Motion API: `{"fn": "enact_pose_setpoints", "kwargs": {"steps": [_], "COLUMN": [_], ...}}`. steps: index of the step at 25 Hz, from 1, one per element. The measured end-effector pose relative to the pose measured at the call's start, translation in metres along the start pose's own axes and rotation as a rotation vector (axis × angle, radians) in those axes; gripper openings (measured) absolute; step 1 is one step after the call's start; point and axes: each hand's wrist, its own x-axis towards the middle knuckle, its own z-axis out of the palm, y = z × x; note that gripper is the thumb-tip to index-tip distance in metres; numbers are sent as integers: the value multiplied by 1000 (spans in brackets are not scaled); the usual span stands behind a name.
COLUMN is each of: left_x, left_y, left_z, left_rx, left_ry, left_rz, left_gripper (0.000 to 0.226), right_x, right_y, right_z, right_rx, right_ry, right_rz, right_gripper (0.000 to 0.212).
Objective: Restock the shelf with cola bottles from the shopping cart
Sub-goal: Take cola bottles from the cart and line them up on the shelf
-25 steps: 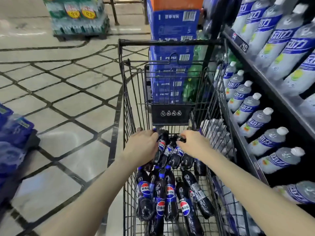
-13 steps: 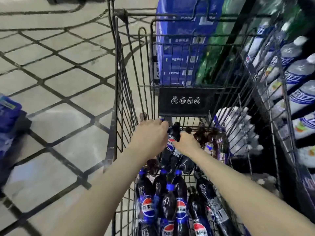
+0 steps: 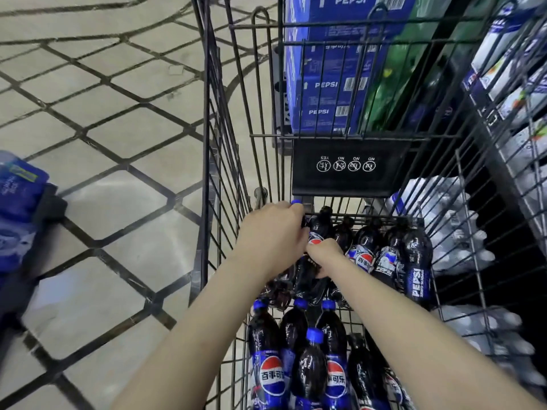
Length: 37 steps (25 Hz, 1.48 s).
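Dark cola bottles at the far end of the wire shopping cart are clasped by my left hand and right hand; more lie nearer; shelf stands right.

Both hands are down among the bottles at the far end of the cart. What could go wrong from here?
1. The left hand and right hand crowd the same cola bottles; gathering several at once, one might slip back into the cart.
2. Loose bottles lean beside them and could topple once their neighbours lift.
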Motion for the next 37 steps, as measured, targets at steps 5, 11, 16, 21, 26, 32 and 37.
{"fn": "enact_pose_setpoints", "kwargs": {"steps": [5,11,16,21,26,32,37], "left_x": [4,8,5,-3,-9,-16,-22], "left_y": [-3,0,5,19,20,6,-7], "left_z": [3,14,26,14,3,0,-14], "left_rx": [-80,-368,-671,-1056,-1119,-1103,-1124], "left_ry": [-76,-198,-329,-362,-279,-168,-61], "left_rz": [-62,-182,-388,-571,-629,-643,-621], "left_gripper": [33,43,66,77,54,53,41], "right_x": [-8,-38,-94,-144,-178,-188,-151], "right_y": [0,9,-2,-15,-28,-31,-43], "right_z": [-12,-41,-74,-89,-85,-77,-93], "right_rx": [98,-43,-70,-127,-218,-196,-74], "right_ry": [-57,-41,-38,-42,-2,-74,-298], "right_rz": [4,-130,-251,-328,-418,-506,-262], "right_gripper": [69,49,33,43,53,66,37]}}
